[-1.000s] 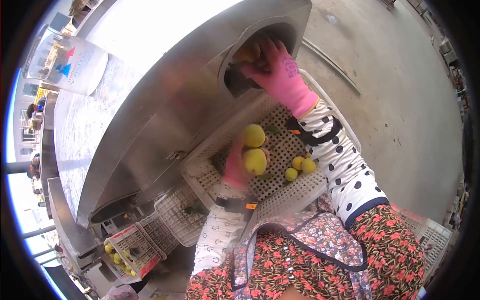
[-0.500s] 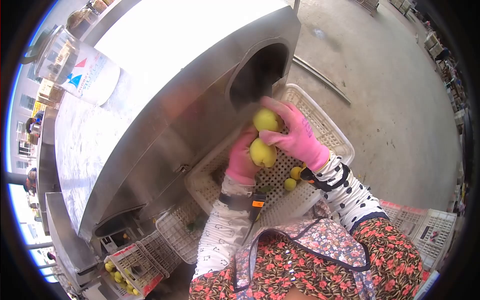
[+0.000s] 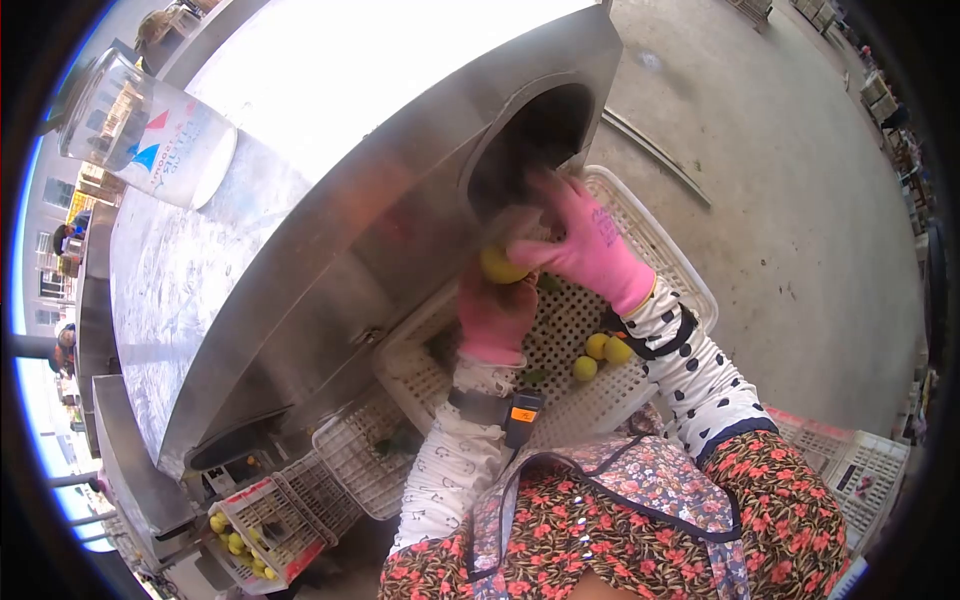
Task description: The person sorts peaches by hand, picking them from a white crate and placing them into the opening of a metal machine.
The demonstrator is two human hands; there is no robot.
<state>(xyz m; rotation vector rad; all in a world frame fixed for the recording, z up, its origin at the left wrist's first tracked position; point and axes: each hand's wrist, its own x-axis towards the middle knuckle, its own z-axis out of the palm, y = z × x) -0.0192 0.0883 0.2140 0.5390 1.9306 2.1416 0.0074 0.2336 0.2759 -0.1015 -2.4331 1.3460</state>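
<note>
Over a white plastic crate (image 3: 655,235), both my hands wear pink gloves. My left hand (image 3: 497,315) is wrapped around a yellow-green fruit (image 3: 502,264), just in front of the metal machine's side. The thumb of my right hand (image 3: 598,245) rests against the same fruit. Its other fingers are spread and blurred by motion, close to the dark oval opening (image 3: 530,135). Several yellow fruits (image 3: 597,347) lie at the bottom of the crate, beside my right wrist.
The metal machine (image 3: 340,240) fills the left and centre. On its top lies a clear plastic container (image 3: 170,135). Lower left, another crate (image 3: 265,525) holds yellow fruits. More crates (image 3: 850,465) stand at the right, and a metal strip (image 3: 655,155) lies on the floor.
One of the two fruits has left my hands' hold, and a single fruit shows between them. My right fingers have opened toward the oval opening. The view has shifted slightly.
</note>
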